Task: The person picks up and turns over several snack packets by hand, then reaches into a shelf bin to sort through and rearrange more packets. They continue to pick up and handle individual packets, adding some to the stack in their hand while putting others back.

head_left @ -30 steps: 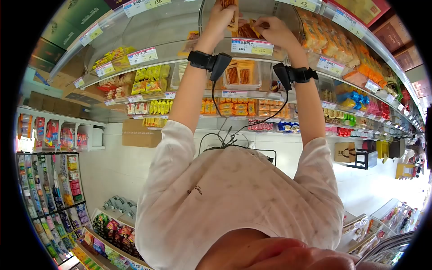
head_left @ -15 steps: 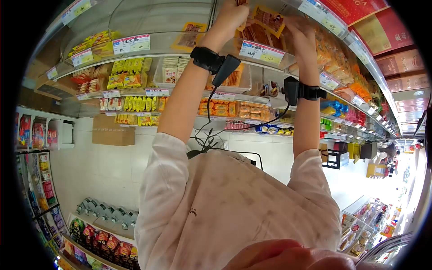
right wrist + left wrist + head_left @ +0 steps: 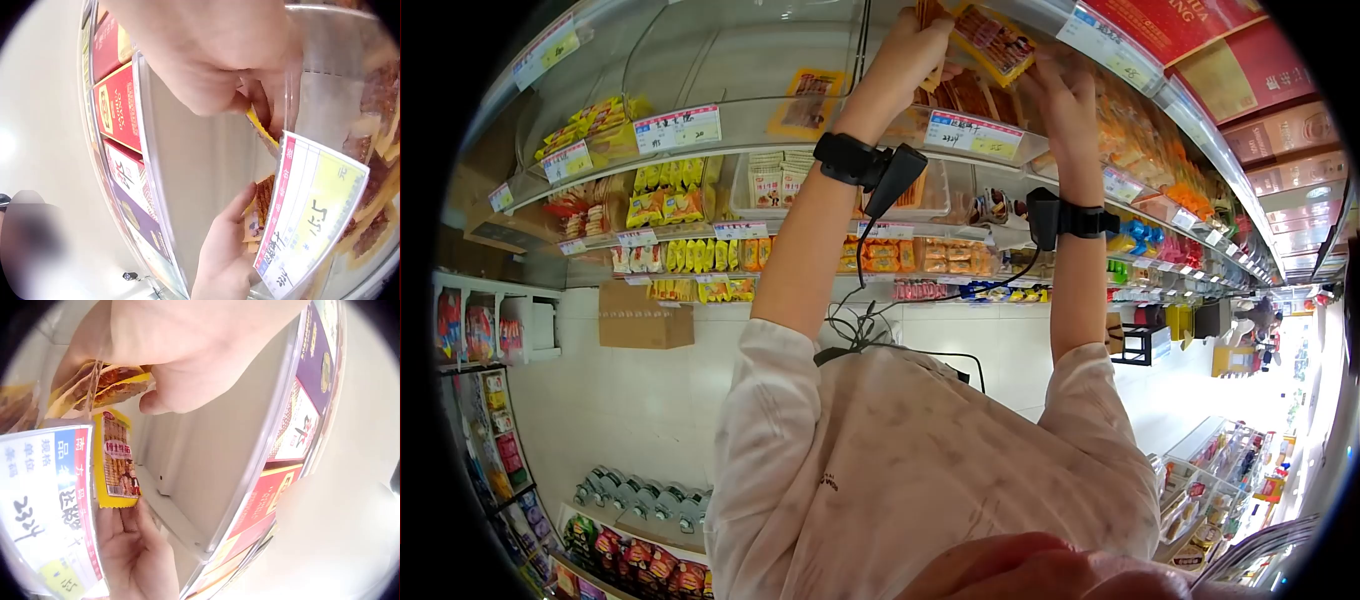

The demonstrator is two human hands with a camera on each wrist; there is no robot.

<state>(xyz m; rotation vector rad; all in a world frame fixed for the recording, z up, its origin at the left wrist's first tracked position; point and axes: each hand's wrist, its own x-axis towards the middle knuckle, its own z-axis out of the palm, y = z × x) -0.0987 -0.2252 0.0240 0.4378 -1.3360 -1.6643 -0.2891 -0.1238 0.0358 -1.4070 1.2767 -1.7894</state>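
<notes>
My left hand (image 3: pixel 903 58) grips a small stack of yellow-edged snack packets (image 3: pixel 109 387) over a clear shelf bin. My right hand (image 3: pixel 1062 92) pinches one flat yellow-bordered snack packet (image 3: pixel 997 42) by its edge. Its printed label and brown strips face up, and in the head view it lies between the two hands. The left wrist view shows the same packet upright, with the right fingertips at its lower end. Below both hands, more brown snack packets (image 3: pixel 972 95) lie in the bin, behind a handwritten price card (image 3: pixel 972 134).
A lone yellow packet (image 3: pixel 808 100) lies in the bin to the left. Orange-wrapped snacks (image 3: pixel 1145 130) fill the bin at right, with red gift boxes (image 3: pixel 1220 45) beyond. Clear bin fronts (image 3: pixel 750 95) rise before the hands. Cables (image 3: pixel 860 320) hang from both wrists.
My right hand has lifted the snack packet out of the bin and brought it up beside the left hand's stack. The left hand keeps its hold. The head view has shifted.
</notes>
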